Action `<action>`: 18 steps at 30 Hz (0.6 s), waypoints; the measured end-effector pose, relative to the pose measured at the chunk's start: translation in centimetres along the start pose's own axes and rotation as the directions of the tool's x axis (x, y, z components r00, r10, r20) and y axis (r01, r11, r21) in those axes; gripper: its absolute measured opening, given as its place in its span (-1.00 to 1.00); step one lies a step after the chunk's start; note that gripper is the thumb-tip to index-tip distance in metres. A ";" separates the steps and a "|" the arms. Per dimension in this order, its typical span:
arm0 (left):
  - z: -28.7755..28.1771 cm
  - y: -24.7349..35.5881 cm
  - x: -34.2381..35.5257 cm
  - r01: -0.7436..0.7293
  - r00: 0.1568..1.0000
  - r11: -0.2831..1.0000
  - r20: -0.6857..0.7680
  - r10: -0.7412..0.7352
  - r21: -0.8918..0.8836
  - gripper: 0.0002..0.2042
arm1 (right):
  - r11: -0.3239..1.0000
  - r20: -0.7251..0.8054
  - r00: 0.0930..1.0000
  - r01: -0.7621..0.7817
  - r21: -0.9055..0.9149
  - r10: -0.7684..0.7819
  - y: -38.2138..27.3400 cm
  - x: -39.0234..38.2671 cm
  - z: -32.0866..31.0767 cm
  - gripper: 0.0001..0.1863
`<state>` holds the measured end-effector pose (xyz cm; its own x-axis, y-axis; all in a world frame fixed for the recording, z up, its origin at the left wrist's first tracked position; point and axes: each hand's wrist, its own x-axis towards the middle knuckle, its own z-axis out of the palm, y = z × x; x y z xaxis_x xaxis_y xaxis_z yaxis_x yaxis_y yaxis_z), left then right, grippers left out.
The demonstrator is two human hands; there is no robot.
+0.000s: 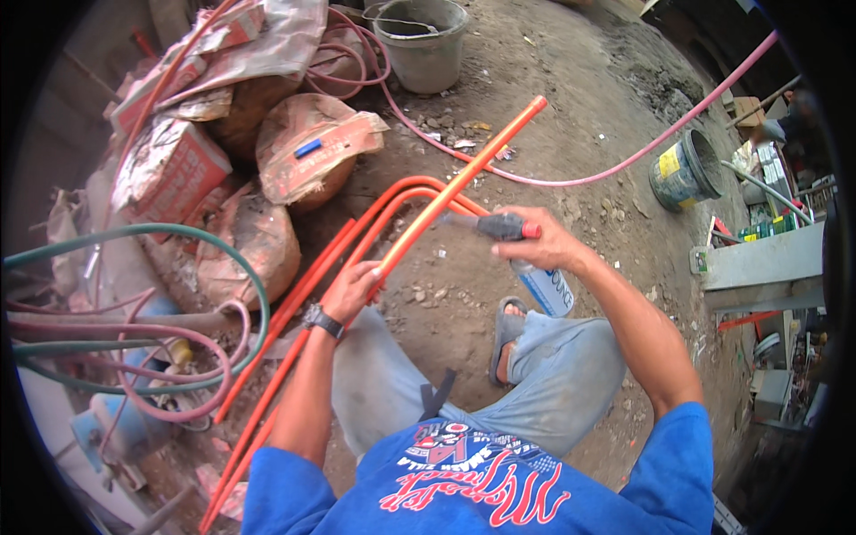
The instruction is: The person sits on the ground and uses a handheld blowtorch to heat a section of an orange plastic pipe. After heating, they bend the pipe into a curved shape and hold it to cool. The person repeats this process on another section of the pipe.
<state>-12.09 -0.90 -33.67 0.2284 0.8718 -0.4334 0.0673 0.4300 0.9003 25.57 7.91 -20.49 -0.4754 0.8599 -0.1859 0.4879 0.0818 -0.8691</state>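
the left hand (353,287) is closed around a straight orange pipe (490,153), whose long axis runs from that hand away from the body and off to the right, its far end well beyond both hands. the right hand (546,239) is wrapped around a black, red-ended tool (501,227), with a blue and white can (549,292) below the grip. the tool's narrow end faces left, near the pipe's right side; whether they touch, i cannot tell. the left hand is on the pipe; the right is apart from it.

counted: one held pipe, one tool, one can; at least two bent orange pipes (417,181) beyond and left of the left hand, the full number unclear; two buckets, one (421,58) far ahead of the hands, one (685,174) beyond the right hand.
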 end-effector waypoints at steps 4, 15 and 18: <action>1.2 -0.2 -0.4 -0.069 0.993 0.994 -0.087 0.076 0.084 -0.66 | 0.993 -0.213 0.970 -0.113 0.029 0.117 0.1 0.6 -1.2 -0.47; 2.9 0.6 -1.8 -0.196 0.929 0.905 -0.223 0.294 0.377 -0.71 | 0.992 -0.173 0.978 -0.112 0.060 0.121 0.8 1.7 -4.4 -0.59; 3.0 1.1 -2.1 -0.184 0.926 0.888 -0.229 0.300 0.421 -0.69 | 0.997 0.053 0.997 -0.043 -0.058 0.046 0.1 2.3 -4.1 -0.63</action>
<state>-9.62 -2.92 -31.69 0.0092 0.9901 -0.1399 0.4262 0.1227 0.8963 27.54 11.93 -19.14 -0.4906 0.8347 -0.2503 0.5497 0.0736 -0.8321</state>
